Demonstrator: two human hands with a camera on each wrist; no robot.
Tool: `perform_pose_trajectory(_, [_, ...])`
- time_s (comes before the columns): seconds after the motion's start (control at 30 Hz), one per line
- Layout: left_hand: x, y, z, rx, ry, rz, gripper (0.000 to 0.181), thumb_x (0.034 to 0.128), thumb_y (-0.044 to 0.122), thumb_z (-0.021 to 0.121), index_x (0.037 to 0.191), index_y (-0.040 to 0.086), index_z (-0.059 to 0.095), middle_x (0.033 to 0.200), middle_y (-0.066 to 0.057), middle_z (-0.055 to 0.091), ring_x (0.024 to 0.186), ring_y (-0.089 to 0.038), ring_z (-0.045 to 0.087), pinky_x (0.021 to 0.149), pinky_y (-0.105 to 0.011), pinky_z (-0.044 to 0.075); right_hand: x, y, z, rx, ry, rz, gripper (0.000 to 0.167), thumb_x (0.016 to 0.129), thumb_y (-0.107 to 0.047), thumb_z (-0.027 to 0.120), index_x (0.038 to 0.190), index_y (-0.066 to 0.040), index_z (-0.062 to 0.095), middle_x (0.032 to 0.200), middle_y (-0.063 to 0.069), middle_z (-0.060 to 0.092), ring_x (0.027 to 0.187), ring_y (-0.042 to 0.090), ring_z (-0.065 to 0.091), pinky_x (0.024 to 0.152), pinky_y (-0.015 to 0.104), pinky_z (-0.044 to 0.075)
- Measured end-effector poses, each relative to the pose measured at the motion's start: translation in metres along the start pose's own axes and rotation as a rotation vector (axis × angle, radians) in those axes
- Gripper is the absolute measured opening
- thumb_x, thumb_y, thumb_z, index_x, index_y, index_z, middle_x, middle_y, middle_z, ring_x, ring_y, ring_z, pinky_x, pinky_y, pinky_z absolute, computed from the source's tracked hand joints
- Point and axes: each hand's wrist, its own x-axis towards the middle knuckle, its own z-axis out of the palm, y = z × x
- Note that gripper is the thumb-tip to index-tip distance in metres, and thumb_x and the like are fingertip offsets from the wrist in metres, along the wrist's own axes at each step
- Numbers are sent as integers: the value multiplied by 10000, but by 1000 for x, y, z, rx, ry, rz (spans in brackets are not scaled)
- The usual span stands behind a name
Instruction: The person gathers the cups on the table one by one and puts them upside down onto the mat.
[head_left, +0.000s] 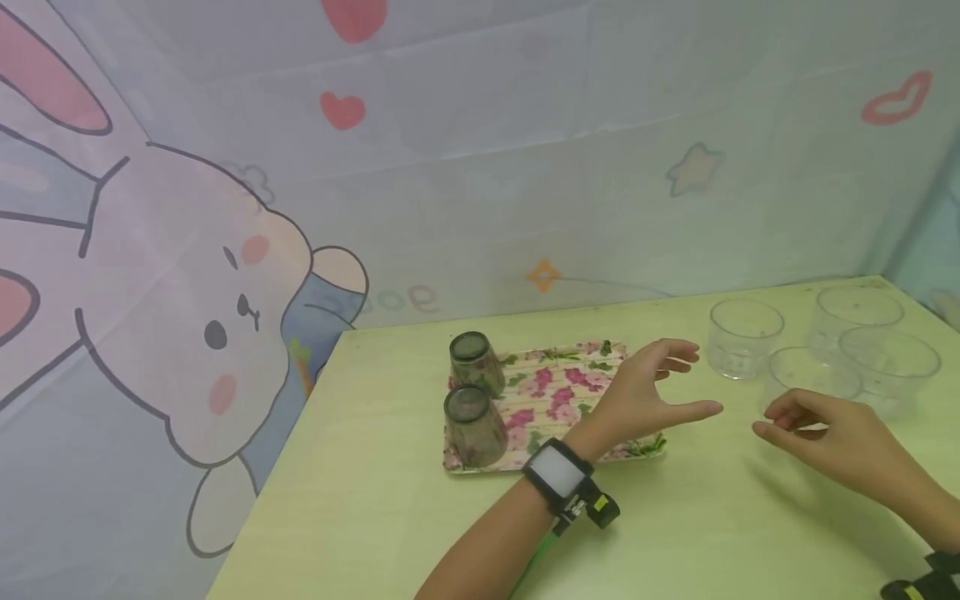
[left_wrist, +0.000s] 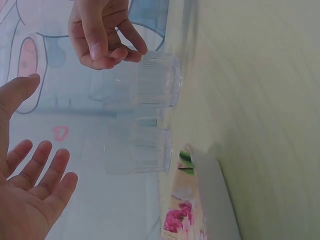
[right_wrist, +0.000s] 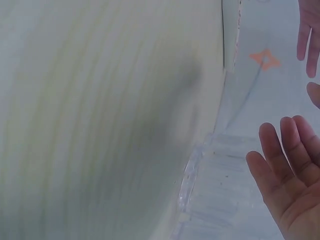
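My left hand (head_left: 641, 392) is raised over the right side of a floral tray (head_left: 536, 417), thumb and fingers spread and holding nothing. Two dark tinted glasses (head_left: 477, 364) stand upside down along the tray's left side. To the right, my right hand (head_left: 840, 437) hovers in front of the nearest clear glass (head_left: 813, 371), its fingers loosely bent with nothing between them. In the right wrist view its fingers (right_wrist: 282, 160) are apart from a clear glass (right_wrist: 215, 195). Another clear glass (head_left: 742, 342) stands between the tray and the other clear ones.
Two more clear glasses, one farther back (head_left: 855, 321) and one at the right (head_left: 888, 367), stand close together on the pale yellow table (head_left: 352, 500). A printed cloth (head_left: 487, 167) with a rabbit and hearts hangs behind the table.
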Motion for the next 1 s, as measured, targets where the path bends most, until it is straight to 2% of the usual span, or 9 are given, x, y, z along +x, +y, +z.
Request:
perform_pose_trajectory(0.23, [5,-1,8,-10,-5,-18,644,823,365,748,1374,228,445,1326,71,563,1170,-5,569,959,-107,461,-6,6,-9,-14,24,24,142,849,-292,730,838,-177,647,698,-158,641,674,-145,536,586,57,479])
perform_pose_trajectory(0.4, [11,-2,17,-1,-20,-30,656,814,383,752,1378,256,442,1329,99,558,1153,3,573,898,-90,465,-11,17,-15,-19,68,24,142,824,-267,756,817,-179,644,674,-193,630,657,-166,531,570,30,444])
perform_pose_trajectory(0.57, [19,0,26,11,-49,-33,667,817,385,749,1390,256,431,1348,105,542,1165,8,564,895,-74,457,-15,30,-21,-40,89,44,162,811,-271,767,824,-162,648,669,-228,631,655,-203,504,552,38,412])
perform_pose_trajectory(0.67, [23,4,31,21,-66,-52,655,815,398,748,1377,260,441,1351,118,531,1162,18,559,883,-56,451,-16,36,-24,-73,85,79,215,806,-311,769,835,-138,645,691,-174,660,659,-232,464,541,48,383])
perform_pose_trajectory(0.77, [28,6,37,20,-67,-68,647,808,393,756,1360,245,453,1354,110,525,1162,0,564,886,-50,455,-16,41,-26,-97,79,123,288,803,-352,766,852,-104,628,737,-53,697,661,-250,433,537,73,363])
perform_pose_trajectory(0.83, [31,8,41,7,-65,-84,654,803,386,762,1359,246,449,1356,111,521,1157,-6,569,884,-51,458,-15,44,-27,-109,82,149,340,802,-370,764,879,-74,614,779,54,710,658,-255,412,570,181,454])
perform_pose_trajectory(0.9, [33,8,46,-9,-62,-94,660,801,378,766,1362,247,444,1359,105,521,1156,-7,571,889,-61,466,-15,46,-28,-108,86,169,393,803,-380,760,920,-40,600,840,162,716,658,-159,516,610,334,504])
perform_pose_trajectory(1.0, [37,7,52,-24,-59,-110,668,800,375,767,1368,263,431,1353,116,522,1143,15,569,879,-68,478,-15,47,-28,-94,85,193,457,818,-385,743,993,-1,568,964,283,690,772,205,681,655,554,459])
